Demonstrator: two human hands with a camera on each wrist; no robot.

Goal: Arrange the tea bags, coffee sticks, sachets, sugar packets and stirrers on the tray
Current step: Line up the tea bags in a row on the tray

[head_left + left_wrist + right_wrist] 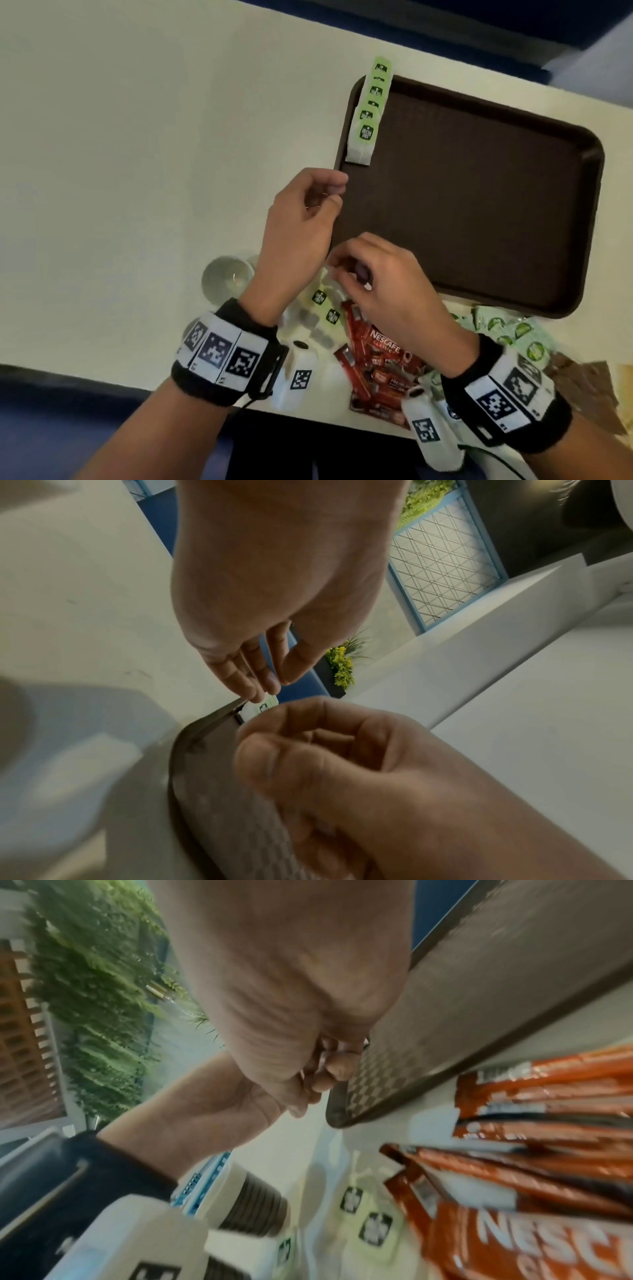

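A brown tray lies on the white table, with a row of green-tagged tea bags standing along its left rim. My left hand hovers just below that row at the tray's left edge, fingers loosely bent and thumb apart, holding nothing. My right hand is curled tight over the tray's near left corner, with a tiny white bit by its fingertips that I cannot identify. Loose tea bags lie under it, beside red coffee sticks.
Green sachets and brown packets lie along the table's near edge, right of the sticks. Paper cups stand left of my left wrist. Most of the tray floor is bare. The table's near edge runs just behind my wrists.
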